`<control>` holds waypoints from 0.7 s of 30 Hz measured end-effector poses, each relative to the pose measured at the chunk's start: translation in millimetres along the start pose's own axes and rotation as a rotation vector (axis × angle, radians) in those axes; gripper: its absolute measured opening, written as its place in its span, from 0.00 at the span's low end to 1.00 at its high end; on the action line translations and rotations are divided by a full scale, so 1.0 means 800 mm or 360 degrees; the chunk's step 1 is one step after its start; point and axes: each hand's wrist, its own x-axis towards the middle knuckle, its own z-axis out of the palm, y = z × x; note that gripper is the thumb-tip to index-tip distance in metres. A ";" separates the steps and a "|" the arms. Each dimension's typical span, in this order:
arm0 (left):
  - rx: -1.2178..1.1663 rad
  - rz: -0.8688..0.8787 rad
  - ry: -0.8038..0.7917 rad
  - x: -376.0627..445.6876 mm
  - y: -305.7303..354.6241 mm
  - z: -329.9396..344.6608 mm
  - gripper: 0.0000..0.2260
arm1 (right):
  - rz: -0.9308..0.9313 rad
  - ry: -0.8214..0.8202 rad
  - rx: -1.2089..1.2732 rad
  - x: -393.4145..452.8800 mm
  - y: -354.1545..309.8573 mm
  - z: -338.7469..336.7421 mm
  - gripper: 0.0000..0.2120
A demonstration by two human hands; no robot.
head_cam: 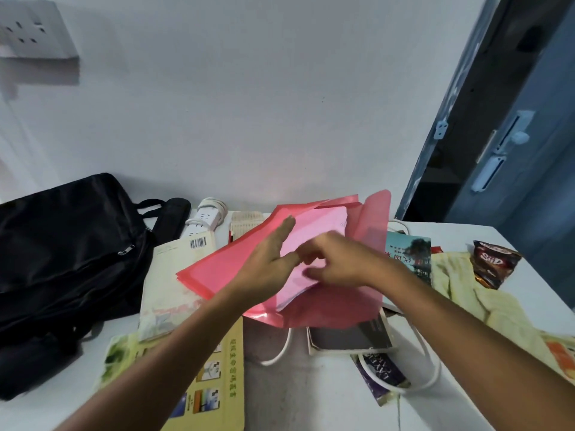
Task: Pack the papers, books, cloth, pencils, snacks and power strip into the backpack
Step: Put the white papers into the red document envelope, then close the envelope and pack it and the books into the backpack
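Near edge: a yellow-green hardback book with small picture panels (214,396) lies flat on the white desk (289,409), its lower end cut off by the frame and partly hidden under the left forearm.
Cable: a white cord (431,379) loops over a purple-covered paperback (381,373), whose title is only partly readable.
Dark book: a grey-covered book (351,335) lies just beyond, its far half hidden beneath the folder.
Left grip: the left hand (269,262) has straight fingers laid flat against the pale pink papers (317,227), holding nothing.
Right grip: the right hand (334,261) is blurred; its fingers look curled on the papers' edge, though the pinch itself cannot be made out.
Folder: a translucent red plastic folder (326,306) is held open above the books, papers sticking out of it.
Left side: a cream paperback with a barcode (174,275) sits beside a black fabric backpack (68,253), zipped, cut off at the left.
Right side: a pale yellow knitted cloth (466,290) carries a brown snack packet (491,264); an orange packet (561,353) is cut off.
Far: a white power strip (203,220) and a teal-covered book (410,255), both partly hidden.
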 end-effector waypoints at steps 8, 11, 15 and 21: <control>-0.0161 -0.0041 0.0125 -0.004 0.015 0.031 0.32 | 0.1038 0.0729 0.0990 -0.060 0.085 -0.006 0.38; -0.0165 -0.0007 -0.0007 -0.010 0.024 0.059 0.31 | 0.0949 0.0665 0.1652 -0.058 0.107 0.008 0.19; -0.0316 0.0023 -0.0233 -0.008 0.028 0.072 0.22 | 0.0870 0.0656 0.1724 -0.063 0.131 -0.007 0.18; 0.0091 0.0325 0.0368 0.053 0.021 0.000 0.24 | 0.0464 0.0199 0.1722 -0.065 0.140 -0.067 0.17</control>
